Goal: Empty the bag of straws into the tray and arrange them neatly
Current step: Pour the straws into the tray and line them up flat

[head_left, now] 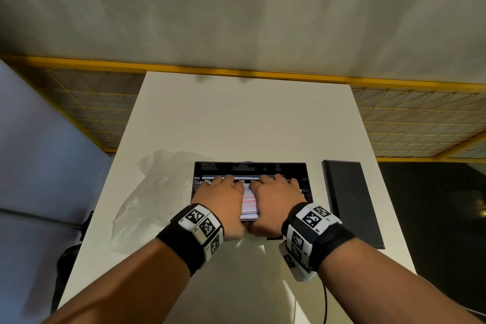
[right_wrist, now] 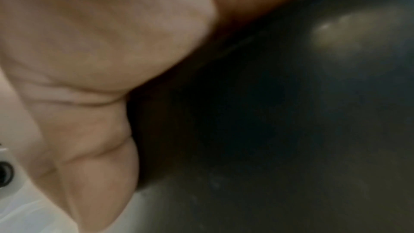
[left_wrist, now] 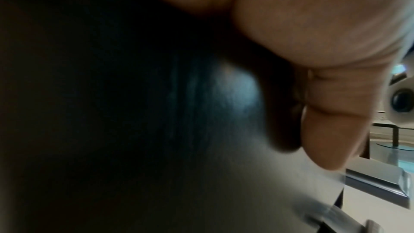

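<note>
A black tray (head_left: 249, 166) sits in the middle of the white table (head_left: 247, 118). In it lies a pile of pink, blue and white straws (head_left: 249, 204), seen only between my hands. My left hand (head_left: 223, 194) and right hand (head_left: 276, 194) lie palm down side by side on the pile. Their fingers curl over its far side. Both thumbs sit at the tray's near wall. The left thumb (left_wrist: 336, 130) and the right thumb (right_wrist: 96, 148) rest against the dark tray wall (left_wrist: 156, 112), which also fills the right wrist view (right_wrist: 268, 130). Both wrist views are blurred.
An empty clear plastic bag (head_left: 147, 192) lies crumpled left of the tray. A flat black lid (head_left: 349, 200) lies to the tray's right near the table edge. A yellow-framed mesh fence (head_left: 79, 102) runs behind and beside the table. A cable (head_left: 325, 302) hangs near my right wrist.
</note>
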`<state>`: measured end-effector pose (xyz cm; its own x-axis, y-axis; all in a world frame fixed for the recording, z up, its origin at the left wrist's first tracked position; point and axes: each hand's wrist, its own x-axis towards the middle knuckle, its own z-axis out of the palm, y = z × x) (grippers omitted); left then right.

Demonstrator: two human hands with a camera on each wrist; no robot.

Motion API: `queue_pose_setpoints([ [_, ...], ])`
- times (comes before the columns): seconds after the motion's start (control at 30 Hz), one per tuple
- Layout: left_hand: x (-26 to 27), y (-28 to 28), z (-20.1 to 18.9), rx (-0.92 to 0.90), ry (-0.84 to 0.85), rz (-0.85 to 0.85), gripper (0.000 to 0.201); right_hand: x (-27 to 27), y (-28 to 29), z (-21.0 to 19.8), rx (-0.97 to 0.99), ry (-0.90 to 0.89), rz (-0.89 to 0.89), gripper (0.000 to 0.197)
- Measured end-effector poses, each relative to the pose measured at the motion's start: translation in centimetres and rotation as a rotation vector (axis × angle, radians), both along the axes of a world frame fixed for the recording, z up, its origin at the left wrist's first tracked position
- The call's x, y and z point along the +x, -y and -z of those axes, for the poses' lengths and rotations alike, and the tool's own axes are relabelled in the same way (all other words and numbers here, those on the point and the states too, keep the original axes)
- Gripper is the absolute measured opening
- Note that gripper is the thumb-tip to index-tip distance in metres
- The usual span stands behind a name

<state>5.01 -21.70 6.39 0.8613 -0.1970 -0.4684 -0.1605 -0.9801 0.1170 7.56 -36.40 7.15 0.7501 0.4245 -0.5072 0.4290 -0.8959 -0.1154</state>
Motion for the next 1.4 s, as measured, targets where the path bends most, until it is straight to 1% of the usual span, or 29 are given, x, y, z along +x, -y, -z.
queue_pose_setpoints([
  [0.13,-0.7,-0.2,0.2,-0.017,-0.013,-0.034,0.072,-0.3,-0.2,0.2,-0.01,-0.017,0.006,0.063],
  [0.33,-0.8,-0.1,0.4,-0.025,-0.012,-0.042,0.077,-0.5,-0.4,0.0,-0.004,-0.041,0.023,0.062],
  [0.43,-0.7,0.0,0.2,-0.022,-0.028,-0.041,0.077,-0.4,-0.5,0.0,-0.001,-0.052,0.023,0.058],
  [0.5,-0.6,0.0,0.1,-0.006,-0.034,-0.03,0.076,-0.3,-0.5,0.0,-0.006,-0.046,0.015,0.06],
  [0.6,-0.8,-0.1,-0.1,0.032,-0.014,-0.02,0.072,-0.4,-0.5,0.0,-0.032,-0.011,0.013,0.068],
  [0.67,-0.7,-0.1,-0.3,0.042,-0.004,-0.013,0.073,-0.5,-0.5,-0.2,-0.042,0.0,0.008,0.069],
  [0.73,-0.6,0.0,-0.4,0.027,-0.017,0.007,0.075,-0.5,-0.7,-0.3,-0.035,-0.001,-0.007,0.063],
  [0.83,-0.4,0.3,-0.4,0.011,-0.039,0.015,0.07,-0.5,-0.9,-0.4,-0.03,-0.032,0.002,0.052],
  [0.97,-0.6,0.4,-0.1,0.036,-0.03,0.012,0.068,-0.5,-0.8,-0.5,-0.038,-0.023,0.023,0.053],
  [1.1,-0.6,0.7,-0.1,0.044,-0.032,0.003,0.073,-0.4,-0.9,-0.3,-0.016,-0.044,0.008,0.058],
  [1.2,-0.6,1.1,-0.3,0.029,-0.055,0.0,0.071,-0.1,-0.9,-0.1,0.017,-0.086,-0.024,0.054],
  [1.27,-0.7,0.7,-0.4,0.029,-0.067,-0.001,0.068,0.0,-0.7,-0.2,-0.003,-0.09,-0.012,0.049],
  [1.4,-0.9,-0.5,-0.1,0.038,-0.022,-0.01,0.061,0.0,-0.5,-0.4,-0.057,-0.024,0.017,0.045],
])
